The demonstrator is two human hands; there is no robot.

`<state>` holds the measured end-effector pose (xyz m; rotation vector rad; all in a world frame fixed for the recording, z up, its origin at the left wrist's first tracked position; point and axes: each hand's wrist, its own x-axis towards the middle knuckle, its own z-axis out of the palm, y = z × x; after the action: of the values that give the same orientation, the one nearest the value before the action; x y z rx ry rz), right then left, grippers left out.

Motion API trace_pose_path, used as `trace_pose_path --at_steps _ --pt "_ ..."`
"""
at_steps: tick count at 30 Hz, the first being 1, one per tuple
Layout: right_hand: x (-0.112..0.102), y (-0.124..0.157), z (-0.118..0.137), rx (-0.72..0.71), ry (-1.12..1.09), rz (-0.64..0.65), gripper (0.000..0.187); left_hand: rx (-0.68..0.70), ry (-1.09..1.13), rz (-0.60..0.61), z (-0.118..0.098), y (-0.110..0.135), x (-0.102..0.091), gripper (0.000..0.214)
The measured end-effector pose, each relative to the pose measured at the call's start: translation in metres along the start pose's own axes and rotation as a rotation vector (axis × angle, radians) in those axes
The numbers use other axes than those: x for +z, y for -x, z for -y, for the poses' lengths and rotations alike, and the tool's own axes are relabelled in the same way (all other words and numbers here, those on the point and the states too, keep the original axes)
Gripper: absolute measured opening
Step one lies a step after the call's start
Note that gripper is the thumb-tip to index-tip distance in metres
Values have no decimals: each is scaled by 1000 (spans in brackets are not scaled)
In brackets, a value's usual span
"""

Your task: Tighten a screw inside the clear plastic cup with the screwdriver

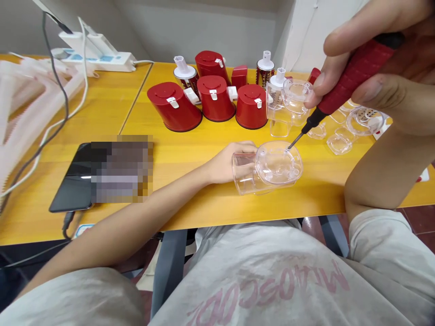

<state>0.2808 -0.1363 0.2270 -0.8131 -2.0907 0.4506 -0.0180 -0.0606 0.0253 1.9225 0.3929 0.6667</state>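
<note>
My left hand (228, 162) is closed around a clear plastic housing (272, 168) that lies on its side on the yellow table (190, 149). My right hand (380, 59), raised close to the camera, grips a red-handled screwdriver (350, 77). Its thin metal tip touches the top of the clear housing's open face. Several red plastic bases (214, 97) stand upside down in a group behind the housing.
More clear housings and clear lids (292, 102) lie at the right back. A dark phone (81, 176) rests at the left with a cable. A white power strip (98, 56) and pink-white ribbed parts (30, 99) occupy the far left.
</note>
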Motion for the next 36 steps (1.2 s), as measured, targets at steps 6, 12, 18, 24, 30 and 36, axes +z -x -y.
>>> trace_pose_path --at_steps 6,12,18,24,30,36 --pt "4 0 12 59 -10 -21 43 -218 448 -204 4 8 25 62" --pt "9 3 4 -37 -48 -64 42 -299 662 -265 18 8 51 68" --pt "4 -3 -4 -89 -150 65 49 -283 614 -191 1 11 48 49" --pt "10 -3 -3 -102 -129 35 46 -288 643 -140 -5 12 56 56" --pt "14 -7 -5 -139 -191 26 45 -339 684 -190 6 17 67 65" --pt "33 -9 6 -41 -177 -140 42 -330 638 -207 8 18 64 63"
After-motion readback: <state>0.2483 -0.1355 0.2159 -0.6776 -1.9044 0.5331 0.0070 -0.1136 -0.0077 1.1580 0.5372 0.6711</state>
